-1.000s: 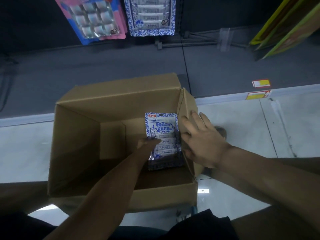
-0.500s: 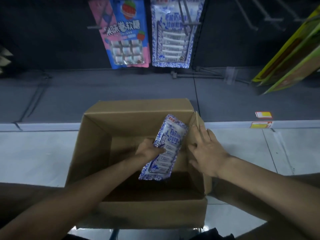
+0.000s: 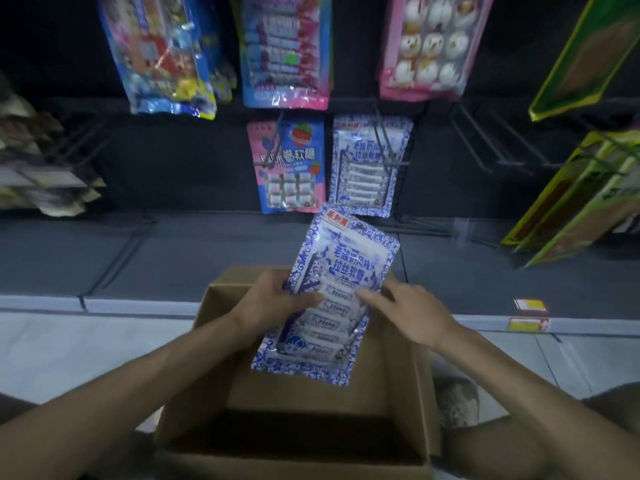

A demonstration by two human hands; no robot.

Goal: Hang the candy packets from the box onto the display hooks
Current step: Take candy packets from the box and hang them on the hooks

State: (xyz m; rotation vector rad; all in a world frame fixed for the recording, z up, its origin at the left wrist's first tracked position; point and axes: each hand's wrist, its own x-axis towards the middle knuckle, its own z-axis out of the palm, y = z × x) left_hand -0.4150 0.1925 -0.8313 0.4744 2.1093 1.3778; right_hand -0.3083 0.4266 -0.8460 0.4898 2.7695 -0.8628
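Looking down from the head camera, I see the dark display wall (image 3: pixel 156 161) across the top of my view. The grey base shelf (image 3: pixel 156 258) runs below it and the pale tiled floor (image 3: pixel 69 351) lies nearest the person. The open cardboard box (image 3: pixel 408 393) stands on that floor against the base shelf, directly under both forearms. Green-and-yellow packs (image 3: pixel 581 202) hang at the far right. Along the upper row hang a multicoloured bag (image 3: pixel 162 53), a blue-and-pink bag (image 3: pixel 287 50) and a pink bag (image 3: pixel 429 46).

The blue-and-white candy packet (image 3: pixel 332 306) is held in the air above the far rim of the box. It faces me and is tilted, its top leaning to the right. That top reaches just under a matching hung packet (image 3: pixel 370 168) on the lower row. A pink strawberry packet (image 3: pixel 287 168) hangs just beside the matching one, on its left.

The left hand (image 3: pixel 273 303) is clamped on the candy packet's left edge, thumb across the front and fingers curled round behind. The right hand (image 3: pixel 412 313) is spread, fingers nearly straight, with a fingertip (image 3: pixel 363 293) resting on the packet's front near the right side.

Thin wire hooks (image 3: pixel 485 143) jut from the wall right of the hung packets. Small yellow-and-red price tags (image 3: pixel 530 304) sit on the shelf's front strip, lower right.
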